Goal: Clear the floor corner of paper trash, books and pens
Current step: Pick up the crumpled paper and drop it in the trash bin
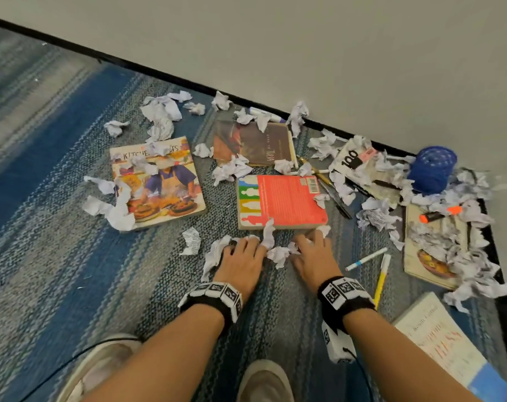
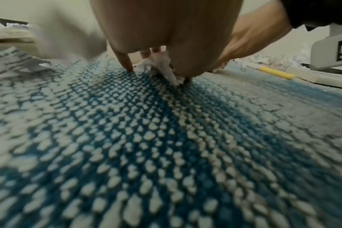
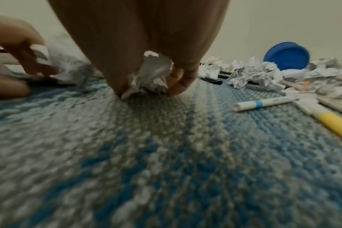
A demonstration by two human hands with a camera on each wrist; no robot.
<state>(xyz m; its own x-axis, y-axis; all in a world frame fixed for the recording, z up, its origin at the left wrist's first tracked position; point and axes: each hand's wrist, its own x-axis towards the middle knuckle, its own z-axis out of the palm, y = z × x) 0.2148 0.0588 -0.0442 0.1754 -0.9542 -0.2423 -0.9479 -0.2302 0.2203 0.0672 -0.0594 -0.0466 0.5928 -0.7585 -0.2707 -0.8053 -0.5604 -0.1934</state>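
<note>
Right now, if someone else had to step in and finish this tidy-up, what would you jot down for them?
Left hand: grip on a crumpled paper ball on the carpet.
Right hand: grip on another paper wad, just below the red book.
Done: nothing visibly cleared.
Left: paper scraps everywhere, thickest in the corner by the blue cup; the kitchen book and other books; blue-banded marker, yellow marker, orange highlighter.
</note>
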